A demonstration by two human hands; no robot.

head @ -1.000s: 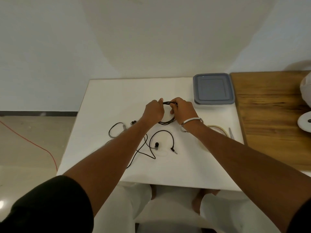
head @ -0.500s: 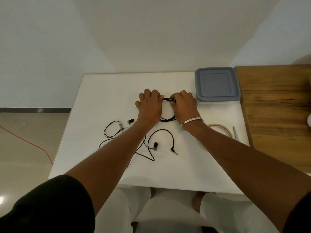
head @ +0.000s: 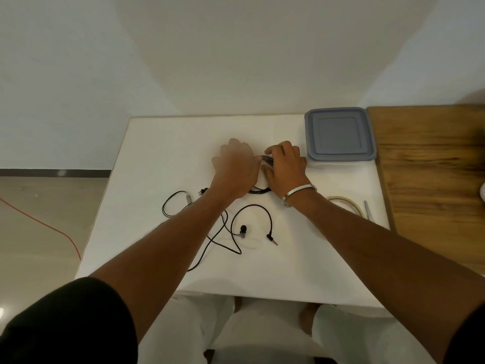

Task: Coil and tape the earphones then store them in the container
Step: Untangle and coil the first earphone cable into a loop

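Observation:
A coiled black earphone cable (head: pixel 258 191) lies on the white table (head: pixel 162 153) between my hands, mostly covered by them. My right hand (head: pixel 286 169), with a metal bangle at the wrist, curls its fingers over the coil's right side and grips the strands. My left hand (head: pixel 236 166) is blurred and lies palm down over the coil's left side, fingers stretched forward. Loose black earphones (head: pixel 242 231) with an earbud and a jack plug (head: pixel 272 239) trail on the table under my left forearm. The container (head: pixel 338 135), shut with a grey-blue lid, stands just right of my right hand.
A roll of clear tape (head: pixel 346 203) and a slim metal tool (head: pixel 368 210) lie by my right forearm. A wooden table (head: pixel 433 179) adjoins the right side. A red cable (head: pixel 39 222) runs across the floor on the left.
My left hand has flattened and shifted slightly over the coil, blurred by motion. The right hand keeps its grip on the coil. The camera view has tilted a little.

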